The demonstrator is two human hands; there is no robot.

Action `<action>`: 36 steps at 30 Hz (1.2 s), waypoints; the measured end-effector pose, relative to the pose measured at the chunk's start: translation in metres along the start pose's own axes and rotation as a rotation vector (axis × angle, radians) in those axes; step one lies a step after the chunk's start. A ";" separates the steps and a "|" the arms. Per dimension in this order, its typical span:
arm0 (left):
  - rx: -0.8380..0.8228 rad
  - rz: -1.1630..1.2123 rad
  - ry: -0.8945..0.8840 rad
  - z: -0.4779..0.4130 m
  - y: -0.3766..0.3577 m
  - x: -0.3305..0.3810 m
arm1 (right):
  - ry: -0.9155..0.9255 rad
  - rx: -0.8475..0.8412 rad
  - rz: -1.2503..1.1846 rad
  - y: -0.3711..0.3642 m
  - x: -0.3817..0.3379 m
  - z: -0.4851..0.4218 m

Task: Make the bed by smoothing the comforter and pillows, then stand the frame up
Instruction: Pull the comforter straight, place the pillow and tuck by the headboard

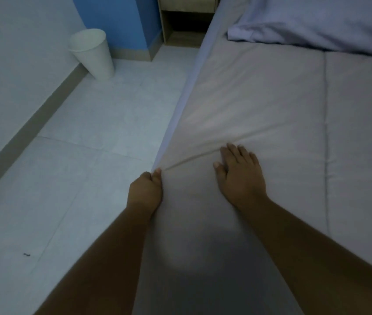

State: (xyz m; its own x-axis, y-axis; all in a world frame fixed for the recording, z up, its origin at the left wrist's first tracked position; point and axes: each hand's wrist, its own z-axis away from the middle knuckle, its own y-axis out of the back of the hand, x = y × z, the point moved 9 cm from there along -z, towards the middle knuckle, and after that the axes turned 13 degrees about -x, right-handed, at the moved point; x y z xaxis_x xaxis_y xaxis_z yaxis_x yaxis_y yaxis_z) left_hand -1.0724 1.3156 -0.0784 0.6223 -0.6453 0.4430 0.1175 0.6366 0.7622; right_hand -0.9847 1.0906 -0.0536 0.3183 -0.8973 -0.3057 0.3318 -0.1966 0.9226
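Pale floor tiles (85,142) fill the left half of the view, running up to a white wall with a grey skirting strip. Against that wall stands a white bin (91,54), tilted slightly, well apart from the bed. Beyond it a blue wall panel (116,21) meets a wooden nightstand (186,19) that sits just beside the bed's head end.

On the right lies the grey comforter (271,98), spread over the bed with a stitched seam running lengthwise. A lavender pillow (321,21) rests at the far end on top of it.

The left hand (146,189) is at the bed's edge, fingers curled tight, pinching the comforter's border; creases fan out from that grip across the fabric. The right hand (240,173) lies flat on the comforter just beside those creases, fingers spread, palm down. Nothing lies between the hands and the fabric. No frame can be made out.
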 end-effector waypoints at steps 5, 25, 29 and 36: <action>-0.120 0.012 -0.066 -0.051 0.010 0.031 | -0.150 0.038 -0.012 0.005 0.009 -0.028; -0.429 -0.182 -0.368 -0.142 0.016 0.106 | -0.473 0.019 -0.073 0.034 -0.022 -0.061; -0.413 -0.250 -0.513 -0.129 0.043 0.130 | -0.494 -0.032 -0.048 0.060 -0.029 -0.051; -0.297 -0.465 -0.823 -0.094 0.129 0.201 | -0.530 0.012 -0.027 0.130 -0.054 -0.041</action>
State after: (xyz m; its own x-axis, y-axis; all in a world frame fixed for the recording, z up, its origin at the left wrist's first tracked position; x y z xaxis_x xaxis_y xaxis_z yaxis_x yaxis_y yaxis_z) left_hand -0.8596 1.3079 0.0642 -0.2537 -0.8783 0.4053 0.4728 0.2529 0.8441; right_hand -0.9225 1.1302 0.0732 -0.1840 -0.9680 -0.1709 0.3227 -0.2237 0.9197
